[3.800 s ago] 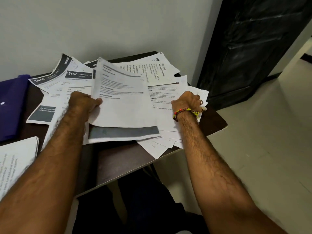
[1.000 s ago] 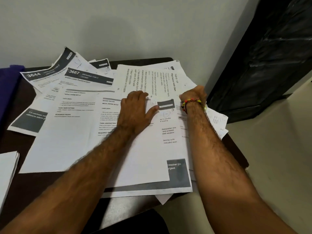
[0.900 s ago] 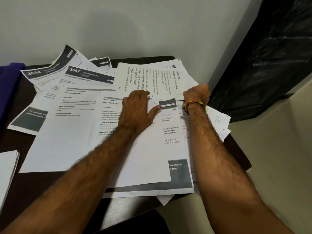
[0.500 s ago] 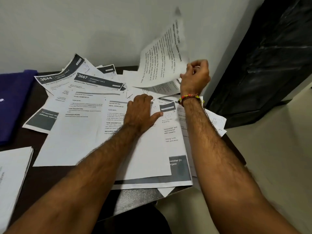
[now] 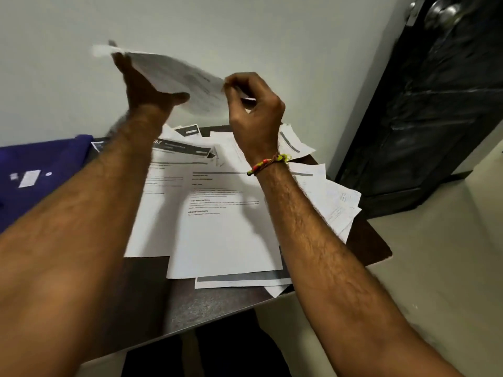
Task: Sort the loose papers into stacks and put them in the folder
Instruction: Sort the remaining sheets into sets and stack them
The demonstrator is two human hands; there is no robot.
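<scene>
Both hands hold one printed sheet point(image 5: 179, 77) up in the air above the table, blurred by motion. My left hand point(image 5: 144, 88) supports it from beneath at its left part, fingers spread under the paper. My right hand point(image 5: 253, 110), a coloured thread band on the wrist, pinches the sheet's right edge. Below lies a loose spread of printed papers point(image 5: 217, 213) on the dark table point(image 5: 206, 306), some with dark header bars. A purple folder point(image 5: 40, 172) lies at the table's left side.
A pale wall stands right behind the table. To the right is a black door point(image 5: 435, 104) with a metal knob point(image 5: 443, 12). Some sheets overhang the table's right edge point(image 5: 343, 210). Light floor shows at the right.
My right hand has carried the lifted sheet leftward and higher. My left hand has left the pile and come up under the sheet. The view has tilted upward.
</scene>
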